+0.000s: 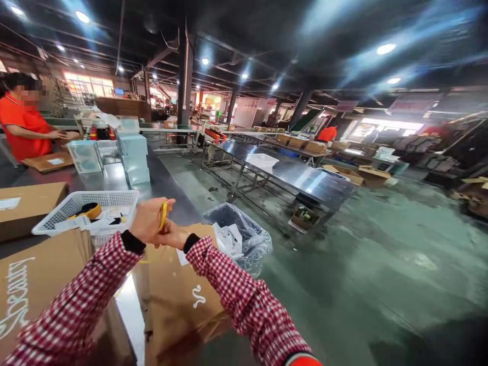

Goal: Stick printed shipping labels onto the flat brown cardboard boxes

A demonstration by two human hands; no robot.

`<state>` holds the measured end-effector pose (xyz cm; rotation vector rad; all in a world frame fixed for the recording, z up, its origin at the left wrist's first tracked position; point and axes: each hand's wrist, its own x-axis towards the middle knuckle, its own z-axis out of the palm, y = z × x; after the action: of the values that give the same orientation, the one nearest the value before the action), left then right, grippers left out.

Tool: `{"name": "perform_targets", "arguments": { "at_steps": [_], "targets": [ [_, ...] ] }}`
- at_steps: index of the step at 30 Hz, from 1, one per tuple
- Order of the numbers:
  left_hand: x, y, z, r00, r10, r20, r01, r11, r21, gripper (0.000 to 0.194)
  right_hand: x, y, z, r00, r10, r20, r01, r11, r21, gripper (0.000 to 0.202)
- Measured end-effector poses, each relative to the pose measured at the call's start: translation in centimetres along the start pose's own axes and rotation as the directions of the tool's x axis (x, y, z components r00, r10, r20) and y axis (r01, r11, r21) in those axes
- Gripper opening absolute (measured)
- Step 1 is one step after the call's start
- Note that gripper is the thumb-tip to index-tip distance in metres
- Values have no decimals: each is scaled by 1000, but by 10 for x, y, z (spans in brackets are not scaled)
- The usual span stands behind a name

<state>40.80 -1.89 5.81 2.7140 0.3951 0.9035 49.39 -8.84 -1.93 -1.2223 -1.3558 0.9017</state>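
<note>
My left hand [148, 221] is closed, with a loop of narrow yellow strap [163, 215] at its fingers. Against it my right hand [173, 236] is also closed, its fingertips at the lower end of the loop. Both hands are above a stack of flat brown cardboard [168, 290]. More yellow strap shows below the hands, along the edge of the stack. What lies inside the fingers is partly hidden. To the left lies another cardboard stack [49, 274] with white lettering.
A white plastic basket [49, 219] holds a tape roll and papers. A bin lined with clear plastic [259, 249] stands right of the stack. Pale blue boxes [135, 152] are piled farther back. A co-worker [26, 122] in orange handles cardboard at left. A metal table [293, 175] stands beyond.
</note>
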Motion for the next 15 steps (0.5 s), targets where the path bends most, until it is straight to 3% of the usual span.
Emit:
{"name": "perform_targets", "arguments": {
  "at_steps": [3, 4, 6, 7, 8, 10, 11, 12, 13, 15],
  "targets": [
    [26, 49, -5, 995, 19, -100, -26, 997, -74, 47, -7, -32, -48, 987, -81, 140, 83, 996, -10, 55],
    [36, 69, -9, 989, 45, -142, -58, 994, -89, 50, -13, -47, -70, 984, -117, 131, 124, 991, -46, 55],
    [58, 113, -15, 949, 144, -280, -187, 973, -135, 57, -31, -80, -121, 972, -235, -19, 229, 959, -166, 49],
    [71, 135, -16, 931, 171, -321, -215, 971, -107, 57, -43, -96, -150, 932, -326, -156, 283, 926, -249, 45],
    [84, 157, -15, 915, 248, -319, -278, 959, -51, 55, -56, -111, -180, 860, -423, -285, 319, 882, -348, 41],
    [109, 188, -2, 890, 380, -253, -383, 923, 38, 55, -88, -129, -244, 653, -590, -475, 313, 781, -540, 35],
    [118, 194, 10, 892, 405, -199, -400, 914, 68, 56, -107, -129, -276, 574, -631, -522, 267, 747, -609, 34],
    [125, 194, 26, 908, 392, -150, -384, 920, 80, 57, -127, -123, -307, 524, -641, -561, 180, 727, -663, 33],
    [127, 187, 44, 938, 332, -103, -324, 942, 81, 57, -147, -110, -337, 507, -627, -592, 71, 714, -696, 33],
    [115, 158, 83, 992, 122, -34, -122, 992, 17, 60, -187, -63, -387, 536, -508, -674, -211, 692, -690, 34]
  ]
}}
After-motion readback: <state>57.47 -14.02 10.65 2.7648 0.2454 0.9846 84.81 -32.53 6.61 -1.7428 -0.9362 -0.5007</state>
